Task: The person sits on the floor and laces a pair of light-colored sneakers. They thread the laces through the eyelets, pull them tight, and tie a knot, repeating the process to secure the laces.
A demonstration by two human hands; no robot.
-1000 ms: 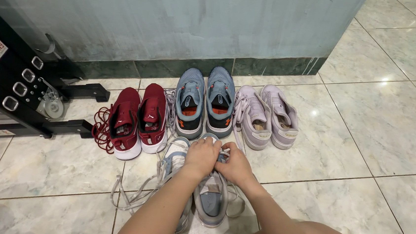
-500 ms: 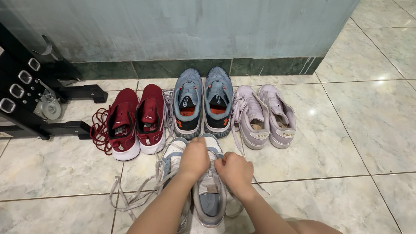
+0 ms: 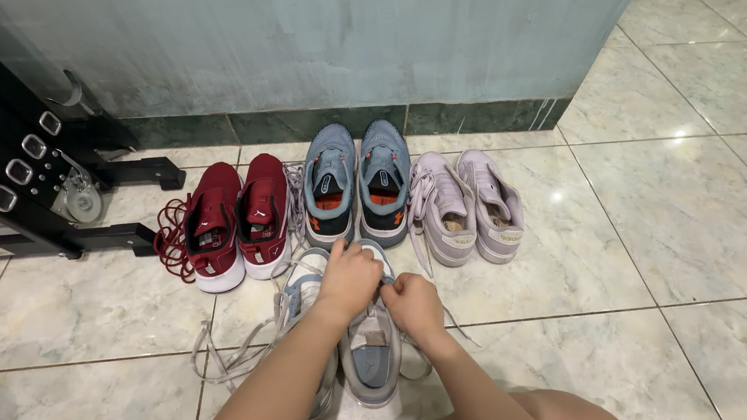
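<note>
Both hands grip laces over a grey sneaker [image 3: 370,361] on the tiled floor [image 3: 612,344].
Left hand [image 3: 348,279] and right hand [image 3: 413,304] pinch its laces [image 3: 233,359], just before the blue-grey pair [image 3: 358,182].

grey-white sneaker [image 3: 370,361] — upright on tile | laces [image 3: 228,359] loose — trailing left

Pale marbled floor tiles [image 3: 684,217] with dark grout lines and glints of overhead light, blue-grey painted wall [image 3: 316,37], dark green tile skirting [image 3: 478,119], black metal frame [image 3: 29,183] with silver fittings at left
</note>
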